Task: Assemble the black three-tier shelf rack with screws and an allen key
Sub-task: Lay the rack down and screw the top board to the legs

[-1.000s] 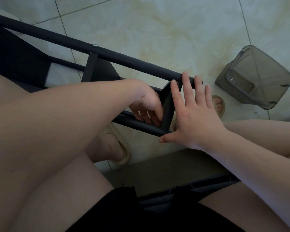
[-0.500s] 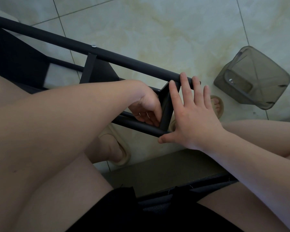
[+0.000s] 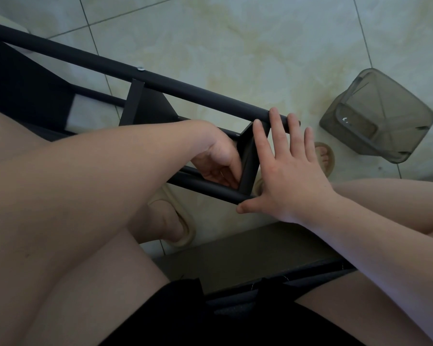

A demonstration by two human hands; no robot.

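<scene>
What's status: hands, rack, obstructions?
Right hand flat, open, bracing rack end. Left hand curled inside rack by end plate; contents unclear. One screw seated. Bin clear, off right.

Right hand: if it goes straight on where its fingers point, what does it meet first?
The right hand lies across the upper black round tube; past it only pale floor tile shows, so the way looks free, though depth is unclear.

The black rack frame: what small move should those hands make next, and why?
Probably a small turn by the left hand at the end bracket, the right hand bracing. That hand lies flat across the upper tube and lower tube; the left's curled fingers sit inside the bracket's corner, though what they hold is hidden.
</scene>
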